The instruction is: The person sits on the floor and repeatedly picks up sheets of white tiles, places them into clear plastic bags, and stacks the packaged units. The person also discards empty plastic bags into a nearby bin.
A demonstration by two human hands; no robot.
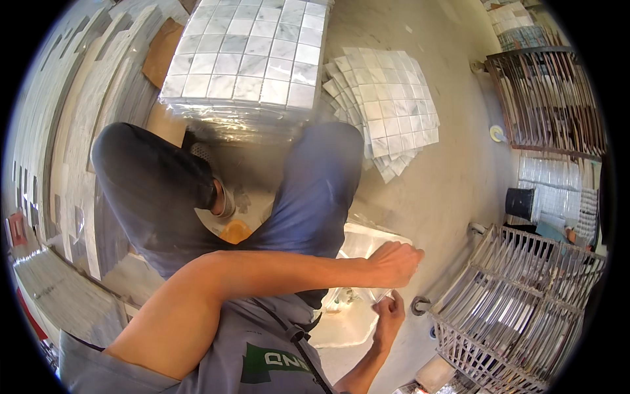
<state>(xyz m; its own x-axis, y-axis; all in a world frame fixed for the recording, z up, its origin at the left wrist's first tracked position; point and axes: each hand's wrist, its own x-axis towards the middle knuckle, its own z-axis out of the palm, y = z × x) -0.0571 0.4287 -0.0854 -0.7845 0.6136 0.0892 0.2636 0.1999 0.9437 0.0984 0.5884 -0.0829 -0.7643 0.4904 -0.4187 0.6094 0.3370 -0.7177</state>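
My left arm reaches across my lap to the right, and my left hand (396, 264) is closed in a fist above a white bin (348, 338). What it grips, if anything, is hidden. Just below it, my right hand (390, 316) has thumb and fingers pinched together at a thin, clear, shiny piece, perhaps plastic film (377, 297). Both hands are close together over the bin's right side. Small bits lie inside the bin, too small to name. Ahead of my knees stands a wrapped stack of marble mosaic tile sheets (246, 56).
Loose mosaic sheets (397, 98) lie fanned on the floor right of the stack. Wheeled racks full of thin slabs (518, 315) and another slatted rack (548, 102) stand at right. Long stacked panels (79, 131) line the left. An orange object (236, 232) sits between my legs.
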